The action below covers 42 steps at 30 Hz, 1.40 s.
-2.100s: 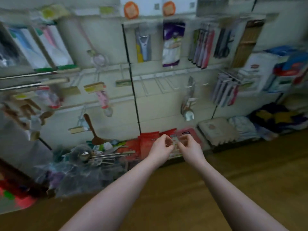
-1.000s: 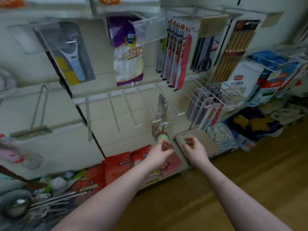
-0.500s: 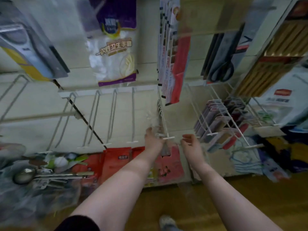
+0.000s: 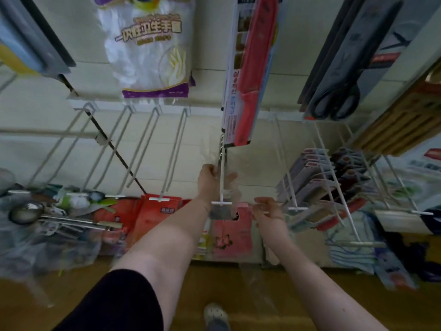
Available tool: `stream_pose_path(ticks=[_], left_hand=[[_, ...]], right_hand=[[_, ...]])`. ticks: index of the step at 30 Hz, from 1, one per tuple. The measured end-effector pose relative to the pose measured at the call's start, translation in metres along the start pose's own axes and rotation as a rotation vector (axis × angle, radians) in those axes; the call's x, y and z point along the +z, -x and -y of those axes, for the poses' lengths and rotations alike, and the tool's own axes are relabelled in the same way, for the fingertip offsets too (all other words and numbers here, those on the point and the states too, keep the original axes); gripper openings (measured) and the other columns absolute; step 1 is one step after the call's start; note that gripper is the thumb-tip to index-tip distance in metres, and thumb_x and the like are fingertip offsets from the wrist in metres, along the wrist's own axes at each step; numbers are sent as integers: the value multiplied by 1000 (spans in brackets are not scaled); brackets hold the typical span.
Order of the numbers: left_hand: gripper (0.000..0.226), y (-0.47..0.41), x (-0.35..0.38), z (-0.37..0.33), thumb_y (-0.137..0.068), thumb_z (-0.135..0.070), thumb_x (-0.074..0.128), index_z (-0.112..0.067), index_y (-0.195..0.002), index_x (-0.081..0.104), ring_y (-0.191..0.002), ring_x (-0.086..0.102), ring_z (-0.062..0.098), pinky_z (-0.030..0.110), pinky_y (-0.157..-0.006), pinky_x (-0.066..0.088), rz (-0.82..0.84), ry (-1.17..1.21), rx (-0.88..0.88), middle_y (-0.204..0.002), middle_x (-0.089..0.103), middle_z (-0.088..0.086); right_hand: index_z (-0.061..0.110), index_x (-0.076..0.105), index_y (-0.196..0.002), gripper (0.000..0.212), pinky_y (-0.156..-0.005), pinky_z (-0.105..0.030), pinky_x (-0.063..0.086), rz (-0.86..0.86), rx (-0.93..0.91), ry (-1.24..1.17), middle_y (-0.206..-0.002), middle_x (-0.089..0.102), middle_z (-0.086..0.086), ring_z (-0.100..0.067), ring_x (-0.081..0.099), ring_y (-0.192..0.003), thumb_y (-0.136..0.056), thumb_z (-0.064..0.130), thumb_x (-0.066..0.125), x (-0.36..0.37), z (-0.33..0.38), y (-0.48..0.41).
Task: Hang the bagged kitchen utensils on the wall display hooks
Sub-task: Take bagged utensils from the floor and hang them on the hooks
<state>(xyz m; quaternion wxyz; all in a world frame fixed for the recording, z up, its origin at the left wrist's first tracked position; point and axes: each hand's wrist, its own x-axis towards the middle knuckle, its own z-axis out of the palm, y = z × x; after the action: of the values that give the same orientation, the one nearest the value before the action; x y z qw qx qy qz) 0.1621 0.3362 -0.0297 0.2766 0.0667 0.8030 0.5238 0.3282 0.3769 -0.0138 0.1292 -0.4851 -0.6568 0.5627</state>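
Observation:
A clear plastic bag holding a utensil (image 4: 230, 187) hangs around the white wire hook (image 4: 222, 168) at the middle of the wall display. My left hand (image 4: 210, 181) is closed on the top of the bag, right beside the hook's shaft. My right hand (image 4: 267, 211) is lower and to the right, near the hook's crossbar tip (image 4: 221, 203), with thumb and fingers pinched on the bag's thin clear edge. More clear film (image 4: 253, 280) trails down below my right forearm. The utensil inside is blurred.
Several empty white hooks (image 4: 167, 163) jut out to the left. A pile of bagged ladles and utensils (image 4: 47, 223) lies at lower left. Glove packs (image 4: 150, 48), red packs (image 4: 253, 68) and scissors (image 4: 334, 101) hang above; filled hooks (image 4: 322, 182) stand to the right.
I have stepped closer to the wall. My left hand has carried the bag up from the floor stock onto the middle hook and slid further along it; my right hand stays near the tip.

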Motion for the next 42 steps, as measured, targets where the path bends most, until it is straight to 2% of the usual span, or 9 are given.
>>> stream_pose_path(ticks=[6, 9, 16, 21, 24, 27, 31, 37, 42], left_hand=[[33, -10, 5, 12, -61, -29, 72, -10, -83, 55, -76, 59, 24, 55, -82, 53, 91, 146, 71, -81, 59, 12], [52, 7, 4, 10, -55, -40, 68, -8, -92, 52, -79, 55, 22, 41, -81, 51, 99, 165, 103, -83, 55, 12], [26, 52, -16, 10, -88, 3, 59, -5, -109, 46, -74, 53, 9, 9, -60, 48, 282, 35, 72, -86, 54, 5], [45, 80, -42, 20, -90, -18, 62, -12, -131, 45, -86, 56, 5, 17, -79, 47, 319, -164, 135, -97, 57, -7], [61, 91, -62, 25, -91, -17, 61, -15, -144, 31, -69, 53, -1, 14, -70, 43, 393, -160, 125, -98, 61, 7], [36, 93, -83, 29, -91, -21, 62, -38, -119, 47, -72, 54, 13, 25, -70, 44, 381, -184, 178, -90, 62, 0], [17, 82, -102, 37, -91, -20, 62, -27, -94, 47, -68, 51, 10, 26, -63, 42, 240, -207, 147, -76, 56, -5], [32, 71, -104, 35, -92, -26, 60, -2, -107, 45, -71, 47, 11, 20, -64, 40, 206, -203, 131, -82, 50, -2], [30, 74, -101, 30, -94, -25, 58, -2, -108, 45, -68, 52, -11, 4, -64, 41, 212, -175, 108, -84, 51, -7]], right_hand=[[26, 53, -103, 9, -74, -30, 46, 19, -9, 1, -96, 58, 3, -21, 60, -93, -94, 23, 54, 1, -6, -10], [26, 51, -103, 11, -69, -25, 46, -4, -19, 30, -99, 59, 0, -20, 60, -88, -95, 19, 50, 2, -3, -21], [20, 53, -102, 15, -70, -25, 43, -44, -65, -121, -100, 57, -6, -22, 56, -87, -95, 9, 47, 16, 16, -48], [22, 56, -97, 13, -76, -34, 45, -14, -108, -156, -87, 56, 7, -21, 56, -85, -93, 11, 50, 30, 19, -58], [20, 57, -93, 12, -78, -36, 45, -6, -130, -199, -84, 55, 11, -21, 54, -87, -92, 8, 53, 40, 26, -65], [13, 58, -98, 11, -86, -38, 46, -15, -110, -266, -86, 54, 11, -21, 54, -94, -91, 5, 55, 48, 34, -73], [16, 55, -105, 20, -81, -35, 45, 11, -129, -235, -101, 55, 0, -22, 55, -95, -89, 7, 59, 55, 39, -81], [16, 52, -127, 46, -89, -31, 47, 53, -190, -192, -105, 51, 10, -14, 51, -100, -85, 12, 69, 66, 46, -86], [24, 61, -99, 43, -77, -49, 56, 43, -263, -57, -90, 64, 2, -23, 65, -85, -64, 49, 67, 87, 34, -114]])
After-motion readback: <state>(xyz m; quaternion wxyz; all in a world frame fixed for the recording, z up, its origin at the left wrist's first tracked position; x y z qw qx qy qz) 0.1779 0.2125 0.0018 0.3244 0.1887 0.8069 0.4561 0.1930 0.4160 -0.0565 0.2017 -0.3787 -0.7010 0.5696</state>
